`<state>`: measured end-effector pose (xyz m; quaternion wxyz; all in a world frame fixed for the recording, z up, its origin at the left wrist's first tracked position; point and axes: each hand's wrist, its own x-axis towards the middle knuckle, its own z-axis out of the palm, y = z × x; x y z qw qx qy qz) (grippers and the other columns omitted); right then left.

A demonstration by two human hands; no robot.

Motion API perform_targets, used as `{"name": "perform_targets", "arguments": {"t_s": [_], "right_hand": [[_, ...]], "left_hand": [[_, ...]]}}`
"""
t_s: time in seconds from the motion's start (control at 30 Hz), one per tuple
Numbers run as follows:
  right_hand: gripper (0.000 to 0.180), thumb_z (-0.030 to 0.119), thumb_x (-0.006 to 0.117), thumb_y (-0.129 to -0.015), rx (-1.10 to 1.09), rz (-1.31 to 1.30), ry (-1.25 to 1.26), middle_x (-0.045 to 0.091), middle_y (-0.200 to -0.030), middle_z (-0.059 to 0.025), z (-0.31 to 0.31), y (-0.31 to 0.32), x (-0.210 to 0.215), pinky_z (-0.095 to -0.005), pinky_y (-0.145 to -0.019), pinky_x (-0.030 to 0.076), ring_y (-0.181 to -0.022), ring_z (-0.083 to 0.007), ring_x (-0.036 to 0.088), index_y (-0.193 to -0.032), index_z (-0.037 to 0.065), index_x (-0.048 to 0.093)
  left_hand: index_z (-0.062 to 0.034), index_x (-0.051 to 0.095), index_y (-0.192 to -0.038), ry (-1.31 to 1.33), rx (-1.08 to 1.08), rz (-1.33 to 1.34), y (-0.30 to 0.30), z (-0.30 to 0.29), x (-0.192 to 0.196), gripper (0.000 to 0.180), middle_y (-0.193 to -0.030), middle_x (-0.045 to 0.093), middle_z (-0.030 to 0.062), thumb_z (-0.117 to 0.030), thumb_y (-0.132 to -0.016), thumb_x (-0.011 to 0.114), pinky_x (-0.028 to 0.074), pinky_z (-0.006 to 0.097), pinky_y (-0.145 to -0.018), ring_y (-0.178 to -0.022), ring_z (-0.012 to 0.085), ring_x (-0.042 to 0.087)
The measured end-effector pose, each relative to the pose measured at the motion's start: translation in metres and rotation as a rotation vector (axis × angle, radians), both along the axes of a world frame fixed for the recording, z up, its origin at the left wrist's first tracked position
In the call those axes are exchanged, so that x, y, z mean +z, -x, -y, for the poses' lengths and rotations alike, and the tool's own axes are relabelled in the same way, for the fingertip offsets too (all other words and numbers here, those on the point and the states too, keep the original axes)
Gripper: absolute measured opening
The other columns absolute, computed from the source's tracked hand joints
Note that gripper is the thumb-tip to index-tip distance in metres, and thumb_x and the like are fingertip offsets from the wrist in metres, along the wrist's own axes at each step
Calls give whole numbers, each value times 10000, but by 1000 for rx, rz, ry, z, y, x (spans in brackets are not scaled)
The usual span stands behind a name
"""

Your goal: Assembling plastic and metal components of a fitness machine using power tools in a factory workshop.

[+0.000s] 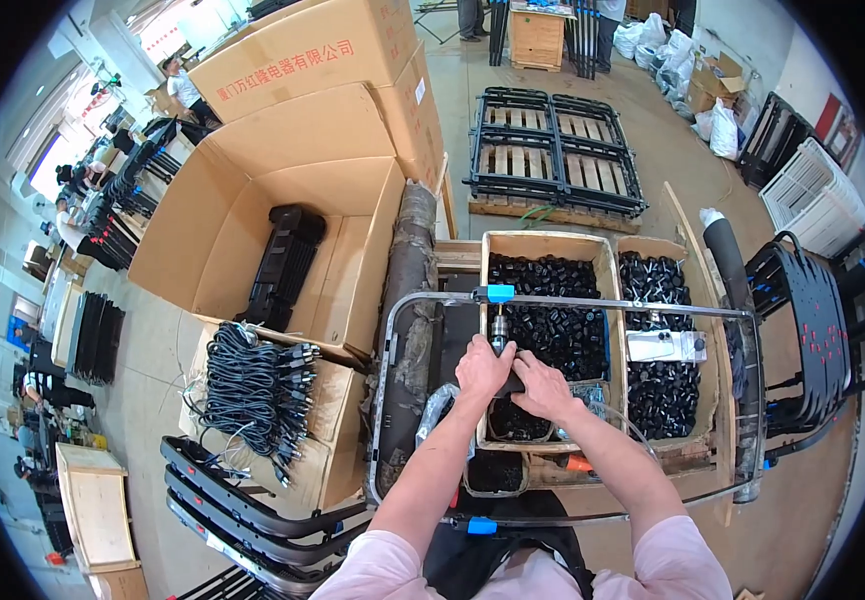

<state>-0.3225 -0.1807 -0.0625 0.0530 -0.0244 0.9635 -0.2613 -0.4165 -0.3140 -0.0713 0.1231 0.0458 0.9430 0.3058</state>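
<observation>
A rounded metal tube frame (592, 303) lies across the workbench in front of me, with a blue plastic clip (499, 293) on its far bar and another blue clip (482, 525) on its near bar. Just below the far clip points a power drill (499, 330), its metal chuck toward the bar. My left hand (482, 368) is closed around the drill's front part. Close beside it, my right hand (542, 385) wraps the dark drill body, mostly hidden by the fingers. Whether the bit touches the clip I cannot tell.
Wooden bins hold black plastic caps (552, 335) and black-headed bolts (660, 400). Padded rolls (414, 260) flank the bench. Left are an open carton (262, 200), bundled black cables (257, 390) and stacked frames (242, 500). A pallet (552, 212) bears black frames; people work far left.
</observation>
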Motion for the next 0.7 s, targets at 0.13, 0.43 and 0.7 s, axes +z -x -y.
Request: {"name": "perform_targets", "arguments": {"t_s": [0.13, 0.43, 0.7], "right_hand": [[615, 210, 815, -776, -10, 23, -13, 570, -1366, -157, 4, -4, 5, -501, -986, 568, -1231, -383, 638, -1314, 34, 574], [611, 221, 816, -777, -16, 62, -37, 574, -1346, -156, 11, -11, 5, -500, -985, 563, -1225, -390, 638, -1310, 47, 571], [621, 232, 814, -776, -6, 36, -21, 569, -1338, -164, 10, -19, 1, -522, -974, 557, -1193, -417, 641, -1306, 38, 556]], "left_hand": [[31, 613, -1105, -19, -3, -5, -4, 3, -1, 670, -1125, 730, 303, -596, -900, 732, 580, 539, -916, -1033, 478, 730], [28, 605, -1128, -18, -25, -6, -11, 10, -3, 649, -1137, 725, 282, -570, -911, 736, 586, 546, -903, -1032, 468, 733], [21, 610, -1136, -8, -47, -25, -17, 11, -1, 644, -1134, 728, 270, -567, -910, 739, 589, 543, -892, -1018, 463, 737]]}}
